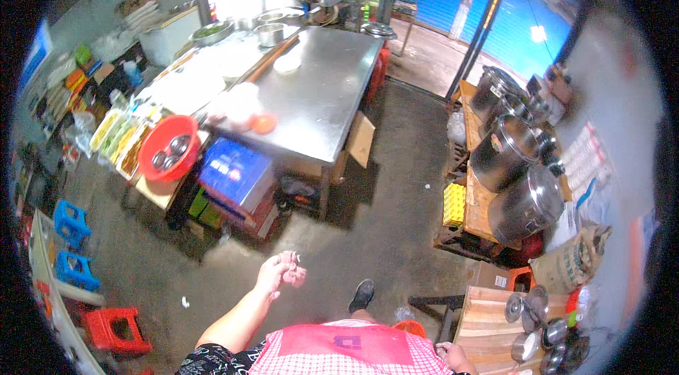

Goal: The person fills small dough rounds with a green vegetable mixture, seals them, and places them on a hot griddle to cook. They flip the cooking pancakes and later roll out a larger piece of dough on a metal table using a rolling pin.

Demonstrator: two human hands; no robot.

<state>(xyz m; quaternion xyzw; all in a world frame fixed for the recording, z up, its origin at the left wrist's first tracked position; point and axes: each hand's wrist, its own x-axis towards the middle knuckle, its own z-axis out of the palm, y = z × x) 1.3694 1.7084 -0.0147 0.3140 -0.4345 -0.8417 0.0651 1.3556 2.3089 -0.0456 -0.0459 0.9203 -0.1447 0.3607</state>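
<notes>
My left hand (pixel 269 275) is stretched out over the floor, closed around a crumpled pinkish cloth (pixel 293 269). Low at the right, my right hand (pixel 452 356) hangs beside the red checked apron (pixel 339 346), close to a wooden-topped table (pixel 485 316). Its fingers look partly curled, and whether they hold anything is hidden. One dark shoe (pixel 362 294) shows on the floor ahead of the apron. Farther forward stands a steel-topped table (pixel 323 83) with a white round item (pixel 287 64) and a blurred orange round item (pixel 263 123) on it.
Beside the steel table are a blue box (pixel 236 168) and a red basin (pixel 175 173) holding metal bowls. Large steel pots (pixel 522 208) line a wooden bench (pixel 480 210) at right. Blue stools (pixel 77 270) and a red stool (pixel 118 330) stand left.
</notes>
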